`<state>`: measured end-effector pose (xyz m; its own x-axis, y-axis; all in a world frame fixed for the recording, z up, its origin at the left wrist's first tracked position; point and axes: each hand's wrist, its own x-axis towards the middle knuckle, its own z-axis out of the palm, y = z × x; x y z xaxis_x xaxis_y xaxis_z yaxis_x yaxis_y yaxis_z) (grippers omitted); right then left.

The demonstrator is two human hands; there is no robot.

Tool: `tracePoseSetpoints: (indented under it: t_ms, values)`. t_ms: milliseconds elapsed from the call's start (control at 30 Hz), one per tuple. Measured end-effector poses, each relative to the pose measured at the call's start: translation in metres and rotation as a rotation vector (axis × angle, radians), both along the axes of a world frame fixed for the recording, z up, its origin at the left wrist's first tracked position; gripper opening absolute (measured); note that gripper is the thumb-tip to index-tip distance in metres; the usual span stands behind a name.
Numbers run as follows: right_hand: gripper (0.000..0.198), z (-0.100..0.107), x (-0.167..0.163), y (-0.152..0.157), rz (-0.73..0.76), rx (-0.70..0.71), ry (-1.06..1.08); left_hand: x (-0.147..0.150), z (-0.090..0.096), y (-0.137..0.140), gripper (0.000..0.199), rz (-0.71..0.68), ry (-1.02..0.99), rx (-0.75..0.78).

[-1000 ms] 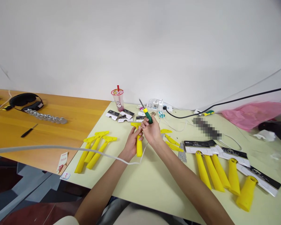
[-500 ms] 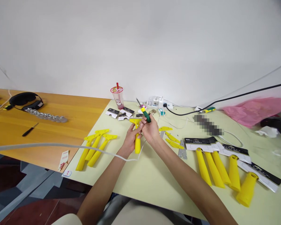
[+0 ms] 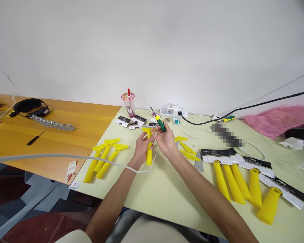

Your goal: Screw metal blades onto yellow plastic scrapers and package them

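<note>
My left hand point(image 3: 142, 147) is wrapped round a yellow scraper point(image 3: 149, 155), its handle pointing toward me and its wide head away. A screwdriver point(image 3: 161, 125) with a green and yellow handle lies in my right hand point(image 3: 166, 139), tip up and away to the left. The right fingertips meet the left ones beside the scraper's neck; what they pinch there is too small to tell. Left of my hands lie three yellow scrapers point(image 3: 106, 160). To the right are several yellow blade covers point(image 3: 188, 148) and metal plates point(image 3: 198, 163).
Yellow handles point(image 3: 221, 180) and black-and-white cards point(image 3: 216, 156) lie at the right. A cup with a straw point(image 3: 129, 105) stands by the wall, near a power strip point(image 3: 174, 110). A white cable point(image 3: 103, 160) crosses in front of my left forearm. A small black screwdriver point(image 3: 34, 138) rests on the wooden table.
My view has shifted slightly, so the whole table appears a little to the right. Both hands keep their hold; the right fingers look a little more open round the screwdriver.
</note>
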<state>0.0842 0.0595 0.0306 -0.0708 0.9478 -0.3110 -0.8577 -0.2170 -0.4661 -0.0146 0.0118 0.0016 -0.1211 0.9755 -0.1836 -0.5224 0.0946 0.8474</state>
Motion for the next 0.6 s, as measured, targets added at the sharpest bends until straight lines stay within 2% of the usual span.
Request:
tracePoseSetpoints:
  t_ms: [233,433,600]
  values:
    - [0.031,-0.004,-0.001,0.002,0.023,0.023,-0.109,0.000,0.002,0.002,0.061,0.055,0.143,-0.030]
    - [0.034,-0.007,-0.007,-0.004,0.007,0.079,-0.193,0.000,0.003,0.002,0.060,0.075,0.132,-0.060]
    - [0.034,-0.010,-0.013,-0.011,-0.035,0.072,-0.205,0.005,0.000,0.000,0.058,0.085,0.093,-0.059]
